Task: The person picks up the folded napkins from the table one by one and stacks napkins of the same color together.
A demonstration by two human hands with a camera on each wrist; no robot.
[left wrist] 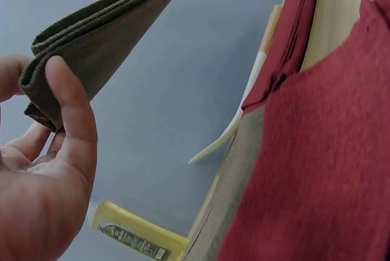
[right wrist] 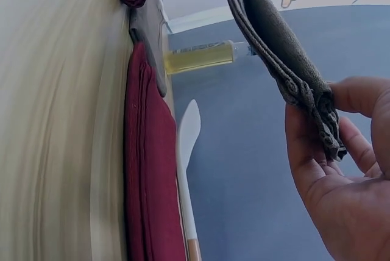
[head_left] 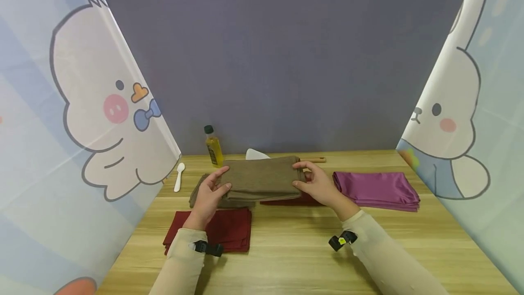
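Note:
Between both hands a folded brown cloth (head_left: 264, 176) is held up above the table, its layered edges showing in the left wrist view. My left hand (head_left: 208, 197) pinches its left end between thumb and fingers. At the right end, my right hand (head_left: 321, 185) pinches the folded layers; in the right wrist view this hand (right wrist: 347, 157) grips the cloth's corner (right wrist: 286, 60). Beneath and behind the held cloth lie another folded brown cloth (head_left: 237, 203) and a dark red folded cloth (head_left: 288, 202), both partly hidden in the head view.
A second dark red cloth (head_left: 229, 231) lies at the front left, a purple satin cloth (head_left: 376, 189) at the right. Toward the back stand an oil bottle (head_left: 214, 147) and a white spatula (head_left: 255, 154) with a wooden handle. A white spoon (head_left: 178, 177) lies at far left.

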